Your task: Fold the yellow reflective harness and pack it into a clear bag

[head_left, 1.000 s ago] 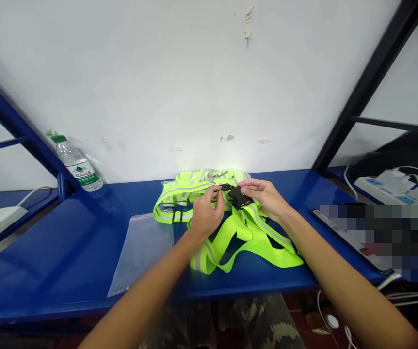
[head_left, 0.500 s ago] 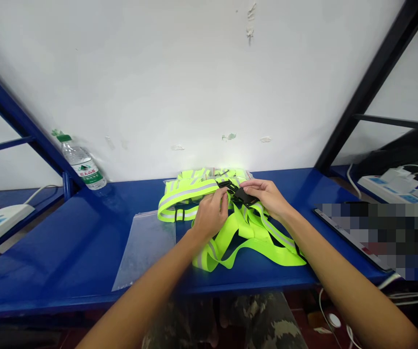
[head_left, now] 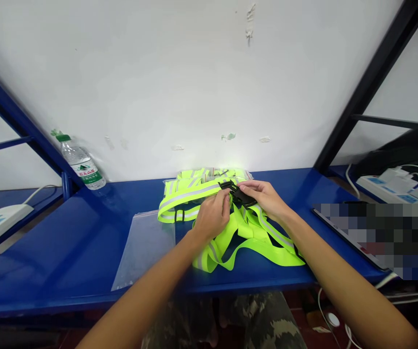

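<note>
A neon yellow reflective strap (head_left: 267, 247) with silver stripes lies in loose folds on the blue table, and one loop rises to the left. Its black plastic buckle (head_left: 244, 195) is between my hands. My right hand (head_left: 265, 196) pinches the wider part of the buckle from the right. My left hand (head_left: 212, 212) is closed at the pronged end on the left, its fingertips touching the buckle and the strap beside it. Whether the two buckle parts are joined I cannot tell. Behind my hands lie more yellow straps in clear bags (head_left: 209, 173).
A flat clear zip bag (head_left: 145, 249) lies left of the strap on the blue table (head_left: 67, 242). A water bottle (head_left: 85, 167) leans by the wall at left. A tablet-like device (head_left: 347, 237), partly blurred, lies right. Power strips (head_left: 1, 225) and cables flank both sides.
My hands have shifted very slightly, with the right one tilting the buckle so that more of its black face shows. The strap and the bags stay where they were.
</note>
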The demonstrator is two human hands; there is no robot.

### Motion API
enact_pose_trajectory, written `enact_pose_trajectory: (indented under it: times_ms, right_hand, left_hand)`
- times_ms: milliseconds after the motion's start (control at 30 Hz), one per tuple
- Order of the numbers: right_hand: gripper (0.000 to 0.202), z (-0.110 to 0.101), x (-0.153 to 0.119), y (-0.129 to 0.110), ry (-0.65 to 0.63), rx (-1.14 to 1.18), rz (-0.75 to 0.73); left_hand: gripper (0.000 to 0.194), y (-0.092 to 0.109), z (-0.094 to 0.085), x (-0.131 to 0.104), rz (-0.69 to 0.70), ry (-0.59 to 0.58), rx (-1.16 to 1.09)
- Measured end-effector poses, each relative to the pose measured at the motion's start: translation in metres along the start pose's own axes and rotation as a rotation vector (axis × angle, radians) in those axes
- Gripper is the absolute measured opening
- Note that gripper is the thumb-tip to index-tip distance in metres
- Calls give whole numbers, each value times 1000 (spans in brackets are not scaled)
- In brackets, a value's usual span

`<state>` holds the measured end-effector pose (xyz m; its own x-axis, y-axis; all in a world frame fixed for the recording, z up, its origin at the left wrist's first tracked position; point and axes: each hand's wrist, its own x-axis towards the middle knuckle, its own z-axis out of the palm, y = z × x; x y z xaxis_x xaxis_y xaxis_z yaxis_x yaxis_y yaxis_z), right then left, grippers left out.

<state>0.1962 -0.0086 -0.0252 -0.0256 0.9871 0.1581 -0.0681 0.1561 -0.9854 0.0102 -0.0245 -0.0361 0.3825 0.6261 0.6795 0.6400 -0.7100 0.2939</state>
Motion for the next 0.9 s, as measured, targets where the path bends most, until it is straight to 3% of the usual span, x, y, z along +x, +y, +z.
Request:
enact_pose_trajectory:
  times_ms: [167,367,500,600,767,900]
  right_hand:
    - [41,0,-3,-5,-18,86,88]
    - [41,-5,-5,-11,-84,28,70]
    - [39,-10,-6,-11,-124,-15,57]
    - [37,-14,-6,-11,-152,-46,38]
    - [38,-19,-5,-9,-229,-67,18]
    - [37,-21,-4,-5,-304,-114,25]
  left_hand:
    - [27,3,-3,-1,7,-10,56]
    - [17,8,-15,-1,189,318,231]
    - [21,18,-20,-5,369,367,222]
    - [34,27,-19,-8,428,310,229]
    - [62,26,-16,-1,189,-22,362]
    - [54,9,-11,3,109,-194,393]
